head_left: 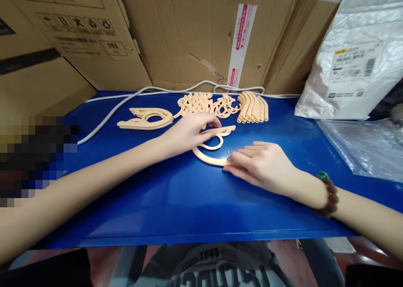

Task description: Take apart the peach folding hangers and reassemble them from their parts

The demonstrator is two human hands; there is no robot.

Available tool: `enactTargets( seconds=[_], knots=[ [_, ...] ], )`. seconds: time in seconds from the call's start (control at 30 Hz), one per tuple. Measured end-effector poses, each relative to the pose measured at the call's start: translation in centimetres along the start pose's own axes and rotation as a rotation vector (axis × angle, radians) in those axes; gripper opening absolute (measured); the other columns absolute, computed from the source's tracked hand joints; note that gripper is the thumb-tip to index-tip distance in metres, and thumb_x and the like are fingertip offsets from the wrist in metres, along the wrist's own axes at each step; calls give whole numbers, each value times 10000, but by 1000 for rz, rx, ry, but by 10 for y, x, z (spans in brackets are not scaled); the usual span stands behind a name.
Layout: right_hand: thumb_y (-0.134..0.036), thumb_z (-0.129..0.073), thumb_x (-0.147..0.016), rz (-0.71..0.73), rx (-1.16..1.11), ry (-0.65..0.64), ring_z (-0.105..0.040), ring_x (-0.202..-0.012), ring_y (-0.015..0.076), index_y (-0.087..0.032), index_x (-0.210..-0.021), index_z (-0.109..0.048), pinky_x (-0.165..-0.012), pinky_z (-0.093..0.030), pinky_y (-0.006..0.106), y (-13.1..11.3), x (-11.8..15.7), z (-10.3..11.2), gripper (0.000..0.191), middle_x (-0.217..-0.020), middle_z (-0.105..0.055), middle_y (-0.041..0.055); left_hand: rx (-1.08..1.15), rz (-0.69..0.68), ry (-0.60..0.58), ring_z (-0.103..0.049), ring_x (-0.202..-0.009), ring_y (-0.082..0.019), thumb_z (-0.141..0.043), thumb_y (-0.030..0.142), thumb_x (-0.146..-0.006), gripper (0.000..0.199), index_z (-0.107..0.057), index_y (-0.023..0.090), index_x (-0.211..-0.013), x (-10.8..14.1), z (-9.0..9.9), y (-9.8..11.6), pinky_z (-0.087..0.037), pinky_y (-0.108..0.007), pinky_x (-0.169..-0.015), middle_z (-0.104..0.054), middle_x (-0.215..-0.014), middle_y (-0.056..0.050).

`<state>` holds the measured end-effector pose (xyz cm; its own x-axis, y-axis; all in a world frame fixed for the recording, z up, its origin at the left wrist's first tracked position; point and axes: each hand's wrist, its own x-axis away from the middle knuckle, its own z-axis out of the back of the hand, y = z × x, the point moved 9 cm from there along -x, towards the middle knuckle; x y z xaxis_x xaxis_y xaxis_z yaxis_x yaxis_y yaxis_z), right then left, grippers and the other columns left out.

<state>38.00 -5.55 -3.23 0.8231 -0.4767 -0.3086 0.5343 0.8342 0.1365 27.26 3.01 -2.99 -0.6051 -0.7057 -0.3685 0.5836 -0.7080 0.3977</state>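
Observation:
My left hand (197,129) rests on the upper left part of a curved, cream-coloured piece (211,159), its fingers curled over it. The piece has a small ring-like loop and a long curved arm. The end of that long arm is pinched by my right hand (256,163), between thumb and fingers. Behind my hands are similar flat pieces (151,118) at the left, a heap of thin wavy pieces (195,103) in the middle, and a stack of short curved tubes (252,107) at the right.
Cardboard boxes (189,39) stand along the back of the blue table (176,207). A white cable (108,121) runs along the rear and left. At the right are a white plastic package (349,81) and clear plastic film (362,146).

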Motion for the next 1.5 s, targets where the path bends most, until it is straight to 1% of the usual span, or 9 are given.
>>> enactTargets(
  seconds=[0.17,0.3,0.43,0.8,0.93,1.1,1.23,1.37,1.5],
  knots=[
    [-381,-487,-1040,-26,19,25,-595,-607,159,-174,-847,-670,-639,-332,309,3,-1,-4,337,-720,-693,3,-506,192,57,-632,-1056,-300,-511,308,-947,249,-670,129,-1017,-3,27,-25,-501,-369,-846,-698,-1046,-133],
    [-374,-465,-1051,0,55,57,-579,-601,156,-178,-860,-700,-637,-328,304,2,-2,-2,361,-716,-681,-2,-750,347,-78,-605,-1106,-354,-500,368,-939,297,-668,127,-988,-2,30,-58,-497,-375,-790,-691,-1038,-165],
    [-347,-467,-1054,7,85,100,-562,-586,148,-185,-926,-733,-638,-330,296,3,-2,5,337,-732,-691,-8,-594,434,-175,-644,-943,-302,-502,383,-902,248,-645,191,-836,-3,26,-80,-426,-326,-662,-711,-893,-101],
    [-352,-499,-1037,-78,28,173,-630,-673,155,-146,-1049,-717,-636,-386,293,19,-2,24,301,-819,-717,29,-62,608,83,-528,-655,-173,-659,496,-818,317,-672,179,-815,6,52,-91,-313,-297,-601,-661,-772,-43],
    [-373,-507,-1031,-167,-101,183,-666,-780,164,-148,-1338,-588,-697,-467,275,31,-1,24,389,-983,-732,53,357,671,65,-432,-585,-120,-673,511,-808,362,-717,172,-929,11,33,-71,-267,-255,-529,-586,-710,-1],
    [-441,-451,-1039,-202,-139,203,-650,-1031,226,-175,-1522,-391,-851,-515,338,37,0,26,554,-1256,-634,126,653,619,-7,-465,-623,-113,-703,443,-794,278,-651,169,-788,24,-1,0,-283,-234,-549,-584,-708,5],
    [-427,-459,-1038,-193,-286,226,-642,-1026,221,-189,-1343,-557,-864,-500,328,36,0,29,399,-1154,-650,103,634,457,-21,-446,-595,-103,-644,456,-877,310,-572,183,-747,32,-12,36,-318,-241,-569,-544,-662,38],
    [-376,-492,-1036,-253,-503,255,-644,-1002,183,-213,-1117,-602,-877,-477,293,37,1,28,212,-1103,-675,57,475,364,-21,-455,-578,-99,-651,446,-899,330,-540,189,-723,38,-11,41,-328,-243,-560,-542,-665,47],
    [-364,-534,-1014,-249,-438,233,-621,-886,170,-208,-1015,-572,-785,-465,278,34,0,24,160,-988,-660,46,334,235,-73,-572,-651,-134,-638,470,-920,328,-559,204,-746,39,-18,52,-405,-266,-618,-638,-743,25]
  ],
)
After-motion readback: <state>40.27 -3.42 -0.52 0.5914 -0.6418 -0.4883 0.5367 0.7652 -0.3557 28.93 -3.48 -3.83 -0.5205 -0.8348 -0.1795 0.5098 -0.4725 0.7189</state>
